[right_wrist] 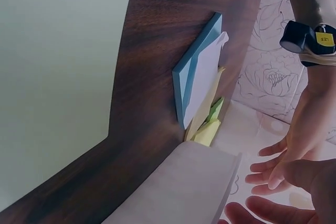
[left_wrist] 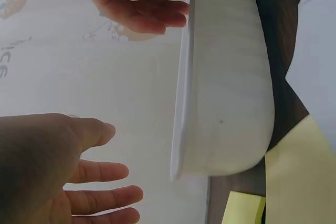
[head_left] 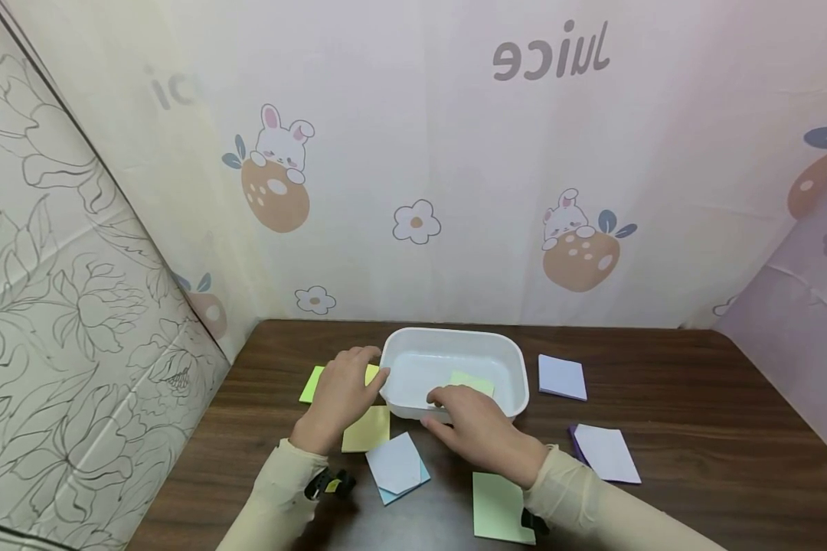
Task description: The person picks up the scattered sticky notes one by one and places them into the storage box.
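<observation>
A white plastic basin (head_left: 400, 412) stands near the table's back edge. Inside it lies a light green sticky note (head_left: 474, 382). My left hand (head_left: 341, 398) is beside the basin's left end, fingers extended, thumb close to the rim; the left wrist view shows nothing in its grasp. Over the front rim hovers my right hand (head_left: 482, 428), its fingers loosely bent and holding nothing. In the left wrist view, the right fingertips (left_wrist: 176, 20) overlap the basin's rim. Under the left hand, bright green and yellow sticky notes (head_left: 310, 385) are partly hidden.
A yellow pad (head_left: 367, 430) and a blue pad topped with a white sheet (head_left: 394, 464) lie before the basin. A pale green pad (head_left: 499, 509) is under the right forearm. To the right are a lavender pad (head_left: 562, 377) and a purple pad with a white sheet (head_left: 608, 453).
</observation>
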`<state>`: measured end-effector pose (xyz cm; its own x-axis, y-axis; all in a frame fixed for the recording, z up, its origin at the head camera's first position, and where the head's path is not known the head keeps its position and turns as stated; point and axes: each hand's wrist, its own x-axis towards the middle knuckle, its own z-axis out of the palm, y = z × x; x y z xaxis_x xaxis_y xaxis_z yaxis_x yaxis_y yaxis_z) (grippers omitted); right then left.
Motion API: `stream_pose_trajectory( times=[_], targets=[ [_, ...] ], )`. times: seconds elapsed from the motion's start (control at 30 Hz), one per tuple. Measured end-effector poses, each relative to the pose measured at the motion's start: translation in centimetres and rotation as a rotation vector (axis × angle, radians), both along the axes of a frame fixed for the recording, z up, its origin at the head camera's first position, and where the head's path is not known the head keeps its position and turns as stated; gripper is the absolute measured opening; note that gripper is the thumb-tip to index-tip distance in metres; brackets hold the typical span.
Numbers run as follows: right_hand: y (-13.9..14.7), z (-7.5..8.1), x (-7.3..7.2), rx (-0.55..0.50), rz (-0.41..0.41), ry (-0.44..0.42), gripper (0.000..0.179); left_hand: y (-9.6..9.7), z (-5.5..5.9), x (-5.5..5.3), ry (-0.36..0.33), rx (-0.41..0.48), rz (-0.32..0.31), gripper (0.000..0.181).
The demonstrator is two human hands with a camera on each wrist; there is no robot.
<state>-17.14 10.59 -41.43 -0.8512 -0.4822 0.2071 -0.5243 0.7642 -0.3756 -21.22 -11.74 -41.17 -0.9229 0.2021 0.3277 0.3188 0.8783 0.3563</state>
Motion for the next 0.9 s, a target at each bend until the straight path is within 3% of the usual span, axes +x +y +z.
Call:
stream_pose_trajectory(
  times=[0.53, 0.9],
  targets=[
    [-0.7, 0.0, 0.2, 0.0, 0.006, 0.0, 0.029, -1.5, -1.2, -0.5, -0.025, 0.011, 0.052, 0.034],
    [-1.7, 0.5, 0.4, -0.008, 0.057, 0.028, 0.027, -2.1, -1.9, -0.9, -0.067, 0.012, 0.084, 0.037]
  ],
)
